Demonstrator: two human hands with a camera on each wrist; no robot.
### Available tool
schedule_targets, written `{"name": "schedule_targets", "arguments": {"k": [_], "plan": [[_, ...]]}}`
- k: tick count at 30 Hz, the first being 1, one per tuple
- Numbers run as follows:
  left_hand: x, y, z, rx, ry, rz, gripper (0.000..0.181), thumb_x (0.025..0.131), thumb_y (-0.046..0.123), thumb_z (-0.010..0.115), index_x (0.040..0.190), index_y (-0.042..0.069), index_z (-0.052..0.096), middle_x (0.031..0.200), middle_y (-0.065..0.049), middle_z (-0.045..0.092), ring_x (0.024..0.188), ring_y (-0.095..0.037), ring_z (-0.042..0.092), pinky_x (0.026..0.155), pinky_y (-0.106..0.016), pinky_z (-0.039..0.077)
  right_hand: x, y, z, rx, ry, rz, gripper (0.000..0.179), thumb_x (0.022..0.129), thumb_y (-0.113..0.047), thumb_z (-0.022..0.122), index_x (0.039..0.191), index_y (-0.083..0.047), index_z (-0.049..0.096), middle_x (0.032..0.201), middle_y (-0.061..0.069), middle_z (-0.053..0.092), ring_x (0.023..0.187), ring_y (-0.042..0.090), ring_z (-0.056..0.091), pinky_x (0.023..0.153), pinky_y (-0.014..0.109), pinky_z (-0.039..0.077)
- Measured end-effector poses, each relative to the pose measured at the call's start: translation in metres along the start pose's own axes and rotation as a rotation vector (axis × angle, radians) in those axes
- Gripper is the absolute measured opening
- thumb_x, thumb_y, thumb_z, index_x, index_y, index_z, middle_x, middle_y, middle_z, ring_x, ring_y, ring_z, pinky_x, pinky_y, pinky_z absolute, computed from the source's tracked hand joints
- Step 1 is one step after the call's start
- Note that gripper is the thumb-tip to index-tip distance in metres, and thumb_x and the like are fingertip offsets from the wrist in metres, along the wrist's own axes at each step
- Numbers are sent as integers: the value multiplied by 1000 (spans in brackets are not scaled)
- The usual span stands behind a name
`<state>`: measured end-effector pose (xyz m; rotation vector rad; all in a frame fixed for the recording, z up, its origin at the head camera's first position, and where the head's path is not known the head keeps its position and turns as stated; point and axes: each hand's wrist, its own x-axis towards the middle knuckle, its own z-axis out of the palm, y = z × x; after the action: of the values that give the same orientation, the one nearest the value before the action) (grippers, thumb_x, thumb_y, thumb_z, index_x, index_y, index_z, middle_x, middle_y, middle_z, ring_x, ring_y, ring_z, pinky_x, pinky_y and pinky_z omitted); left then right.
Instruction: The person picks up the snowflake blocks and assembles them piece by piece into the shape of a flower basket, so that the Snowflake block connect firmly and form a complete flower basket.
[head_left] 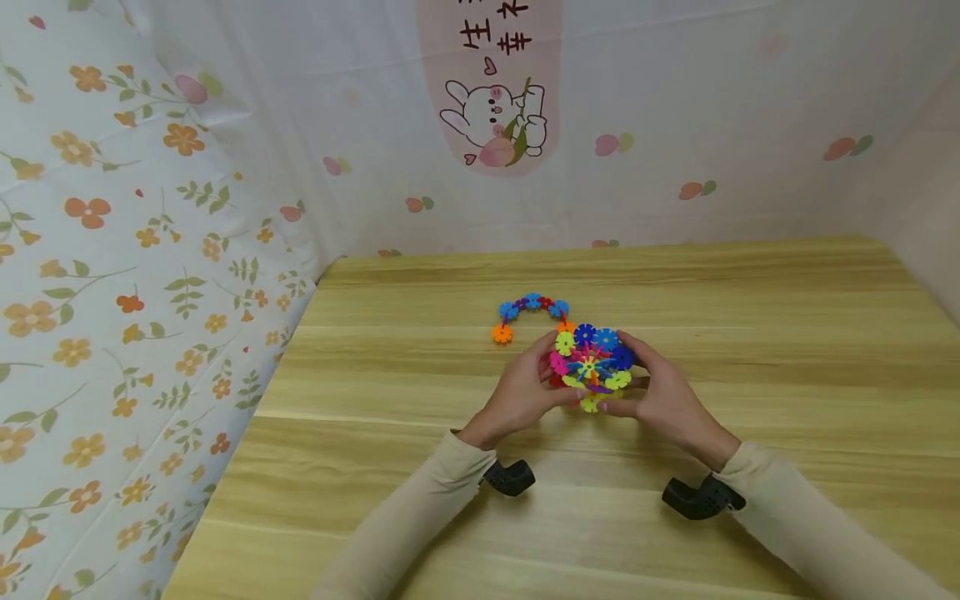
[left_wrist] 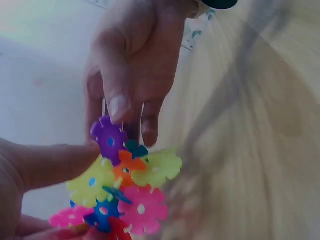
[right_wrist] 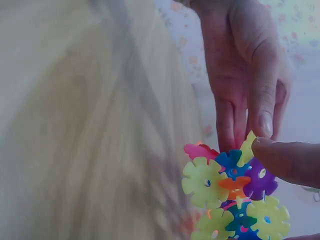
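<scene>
A rounded cluster of interlocking snowflake discs [head_left: 588, 364], in yellow, blue, pink, orange and purple, is held between both hands over the table. My left hand [head_left: 519, 393] grips its left side, thumb at the near edge. From the right, my right hand [head_left: 667, 404] holds it with the thumb low and the fingers behind. In the left wrist view, pink and yellow discs [left_wrist: 142, 210] face the camera below the left thumb [left_wrist: 55, 162]. The right wrist view has the right thumb [right_wrist: 290, 162] beside a purple disc [right_wrist: 261, 180]. The cluster's far side is hidden.
Just behind the cluster, an arched chain of snowflake discs [head_left: 532, 301], blue, red and purple with orange ends, lies on the wooden table [head_left: 390, 467]. A white cloth with a rabbit print [head_left: 495, 117] hangs behind the table; a flowered cloth [head_left: 150, 275] hangs at left.
</scene>
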<state>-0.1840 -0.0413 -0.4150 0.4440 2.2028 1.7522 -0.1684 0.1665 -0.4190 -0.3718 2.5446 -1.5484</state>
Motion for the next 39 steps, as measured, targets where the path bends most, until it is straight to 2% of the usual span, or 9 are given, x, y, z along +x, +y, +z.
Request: {"name": "schedule_targets", "arguments": {"k": [6,18,21,23,26,29,31,34,39], "plan": [[-7,-14,-13,-4,-9,-8,87,78,7,75,147,6,22,140,-8,43,124,-17,45,96,-28,40,-1,2,13,50,-30,-29,100,69,-11,82,145,2,20,134,25,39,106,37,52,82,49,48],[-3,-30,-21,-54,-68,6,89,80,5,73,148,4,17,147,-8,32,128,-17,39,99,-28,37,0,7,17,39,-48,19,101,70,-14,82,148,-5,19,135,23,40,95,34,59,74,38,53],[-5,-32,-31,-12,-55,5,90,79,15,76,148,5,18,146,-9,33,128,-19,40,99,-29,37,1,11,13,70,-84,-29,104,70,-14,82,150,-13,15,141,21,34,105,35,54,80,44,50],[-6,-34,-43,21,-1,26,83,81,19,74,146,4,25,142,-12,39,124,-23,45,97,-31,40,4,15,4,115,-118,-69,98,76,-14,78,150,-16,13,144,20,30,116,37,47,87,49,46],[-3,-38,-69,115,179,28,58,87,20,67,136,2,42,127,-14,52,112,-26,54,89,-35,47,21,19,-13,207,-152,-49,70,91,-20,62,147,-10,22,141,21,35,122,38,42,89,52,44],[8,-41,-93,260,322,-73,40,91,20,59,126,1,52,110,-11,59,97,-22,59,77,-34,51,53,19,-25,204,-155,72,50,98,-31,47,136,0,38,127,22,49,110,35,54,83,46,49],[17,-42,-102,327,326,-163,37,91,21,58,122,1,55,102,-8,60,88,-20,60,71,-33,52,78,21,-27,158,-171,155,48,98,-33,47,128,4,45,117,21,57,98,32,60,73,39,52],[33,-42,-103,392,258,-239,33,90,22,59,114,-1,60,94,-7,64,79,-19,62,66,-31,51,105,24,-24,50,-231,212,41,97,-27,51,122,5,52,105,17,64,84,28,63,59,31,50],[52,-44,-91,467,228,-239,18,84,17,67,95,3,70,78,-4,68,70,-16,61,62,-27,49,125,25,-16,-40,-255,234,32,91,-18,60,114,5,61,93,12,67,68,24,58,55,30,47]]}}
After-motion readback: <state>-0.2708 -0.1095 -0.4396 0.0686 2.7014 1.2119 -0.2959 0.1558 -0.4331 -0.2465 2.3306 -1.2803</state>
